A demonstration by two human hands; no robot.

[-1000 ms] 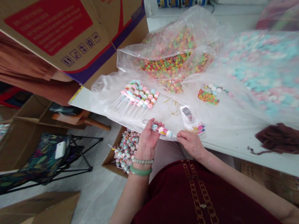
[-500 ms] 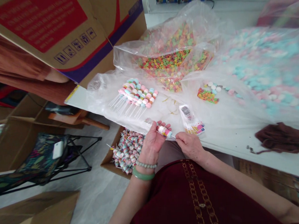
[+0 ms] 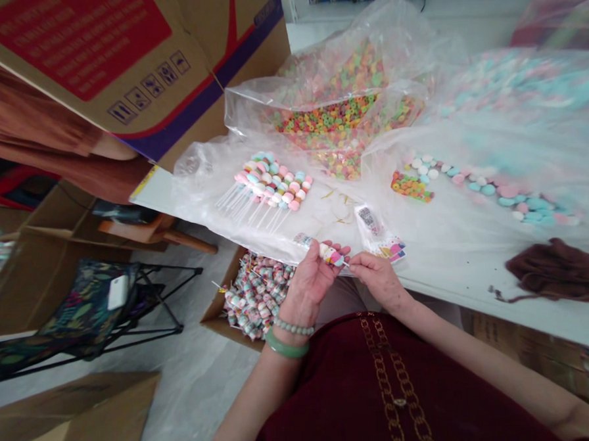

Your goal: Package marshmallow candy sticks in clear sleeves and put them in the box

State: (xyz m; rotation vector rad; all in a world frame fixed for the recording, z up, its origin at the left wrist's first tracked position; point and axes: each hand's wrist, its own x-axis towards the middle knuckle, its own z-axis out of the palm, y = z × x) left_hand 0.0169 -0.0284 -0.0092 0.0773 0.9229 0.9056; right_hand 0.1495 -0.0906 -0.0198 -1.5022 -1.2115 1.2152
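Simply, puffy candy skewer (image 3: 330, 254), cupped left hand (image 3: 315, 278), crinkly plastic (image 3: 195, 163)

The person's bare left hand (image 3: 315, 280) has shifted rightward, bringing the white-sticked skewer of pastel candies (image 3: 330, 254) nearer the bare right hand (image 3: 379, 282). The blurred pink, white and blue heap (image 3: 529, 80) has moved farther away, exposing a longer trail of loose pastel discs (image 3: 507, 191).

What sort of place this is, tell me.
Likely a small sweet-packing workroom: an open carton full of candy-coloured sticks, loaded skewers lined up on the table, and a big clear bag of coloured rings.
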